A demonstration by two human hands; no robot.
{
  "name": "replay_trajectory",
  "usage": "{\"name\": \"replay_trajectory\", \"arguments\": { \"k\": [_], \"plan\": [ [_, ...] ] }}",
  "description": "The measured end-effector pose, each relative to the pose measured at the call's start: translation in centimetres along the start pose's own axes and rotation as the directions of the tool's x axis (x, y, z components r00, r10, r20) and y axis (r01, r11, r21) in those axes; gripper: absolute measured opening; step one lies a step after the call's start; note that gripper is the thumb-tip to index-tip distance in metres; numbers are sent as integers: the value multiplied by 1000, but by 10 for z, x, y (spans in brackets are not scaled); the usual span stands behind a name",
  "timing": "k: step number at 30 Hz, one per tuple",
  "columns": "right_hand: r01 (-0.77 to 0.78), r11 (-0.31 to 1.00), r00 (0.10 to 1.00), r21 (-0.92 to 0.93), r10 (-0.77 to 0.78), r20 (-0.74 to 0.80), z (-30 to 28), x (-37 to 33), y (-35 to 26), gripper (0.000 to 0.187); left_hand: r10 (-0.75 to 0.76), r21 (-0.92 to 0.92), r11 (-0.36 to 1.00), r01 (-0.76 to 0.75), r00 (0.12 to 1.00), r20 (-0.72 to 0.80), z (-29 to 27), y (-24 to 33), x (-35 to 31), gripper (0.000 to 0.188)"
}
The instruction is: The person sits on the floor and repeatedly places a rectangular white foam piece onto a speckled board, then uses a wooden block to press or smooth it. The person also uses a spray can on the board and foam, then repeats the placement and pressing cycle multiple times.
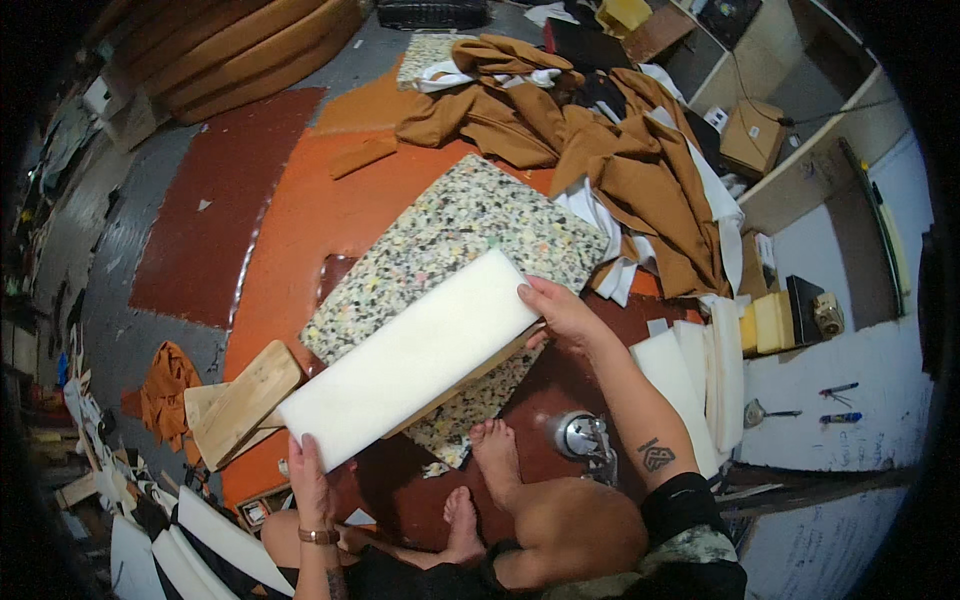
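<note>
A long white foam slab (415,355) lies slantwise in front of me, held between both hands. My left hand (312,478) grips its near left end, the thumb on top. At the far right end my right hand (558,312) closes round the edge, thumb above and fingers underneath. Along the slab's lower side shows the edge of a wooden board (455,388); the rest of it is hidden beneath. Under these lies a thick speckled foam sheet (450,220) on the floor.
Wooden boards (245,405) lie at the left, beside crumpled brown fabric (170,385). A silver metal tool with a round cup (580,436) stands near my feet. More brown fabric (640,160) is heaped at the far right. White foam pieces (690,380) lean beside my right arm.
</note>
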State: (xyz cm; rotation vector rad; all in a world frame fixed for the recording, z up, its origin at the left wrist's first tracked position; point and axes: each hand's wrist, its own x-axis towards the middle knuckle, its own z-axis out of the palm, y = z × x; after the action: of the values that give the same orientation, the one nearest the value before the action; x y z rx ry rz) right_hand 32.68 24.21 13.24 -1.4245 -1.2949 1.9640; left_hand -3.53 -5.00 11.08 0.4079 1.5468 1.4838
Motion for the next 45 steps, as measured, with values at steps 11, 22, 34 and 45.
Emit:
{"name": "replay_trajectory", "arguments": {
  "k": [11,22,34,45],
  "plan": [
    [50,960,957,-276,-125,-260,-91,53,118,46,-118,71,990,120,992,-37,64,-48,40,40],
    [51,962,963,-267,-119,-243,-81,76,125,48,-200,167,962,218,973,-117,55,-52,38,43],
    [14,955,963,-295,-93,-253,-79,80,128,50,-180,120,975,186,982,-61,49,-56,38,43],
    [-15,948,968,-317,-66,-243,-74,78,139,49,-189,150,970,193,981,-42,36,-61,36,44]
  ]
}}
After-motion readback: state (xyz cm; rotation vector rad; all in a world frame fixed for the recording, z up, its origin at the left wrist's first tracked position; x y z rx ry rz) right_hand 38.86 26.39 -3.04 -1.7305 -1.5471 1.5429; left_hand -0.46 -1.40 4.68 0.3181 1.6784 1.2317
